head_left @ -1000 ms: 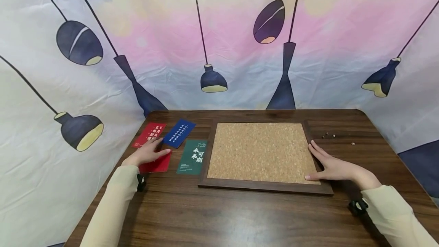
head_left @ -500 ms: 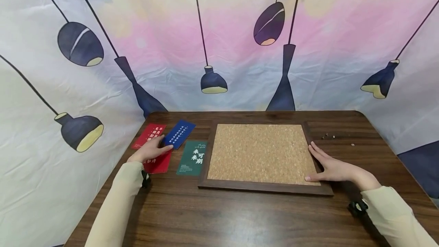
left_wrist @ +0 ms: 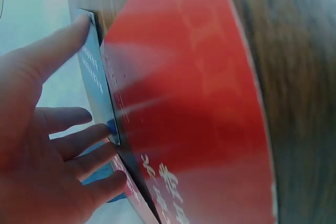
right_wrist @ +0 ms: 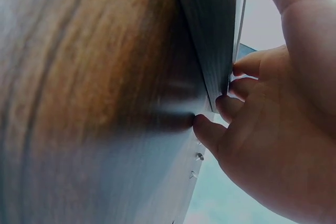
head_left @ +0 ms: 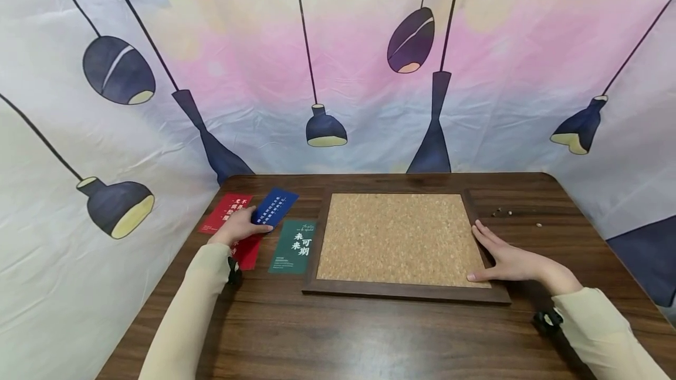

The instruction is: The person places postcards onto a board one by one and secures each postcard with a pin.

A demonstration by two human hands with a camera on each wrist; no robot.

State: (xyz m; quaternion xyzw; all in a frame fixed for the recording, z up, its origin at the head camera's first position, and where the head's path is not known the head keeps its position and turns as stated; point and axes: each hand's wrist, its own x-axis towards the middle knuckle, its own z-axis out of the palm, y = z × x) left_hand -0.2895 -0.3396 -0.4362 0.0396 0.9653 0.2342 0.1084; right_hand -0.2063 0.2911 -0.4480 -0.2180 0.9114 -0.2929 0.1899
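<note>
Left of centre in the frame, the blue card is lying on the counter; the left hand is spanning it, thumb and fingers apart at its edges — seemingly the step of taking it up. The right hand, fingers spread, is resting on the corkboard's right edge. Lifting probably calls for a firmer pinch — thumb towards fingers.

In the left part of the frame I can read 未来可期 in white on the green card, small lines above and below too tiny to make out. White Chinese characters also mark the blue card, upper red card and lower red card: too small, covered or blurred to read fully.
</note>
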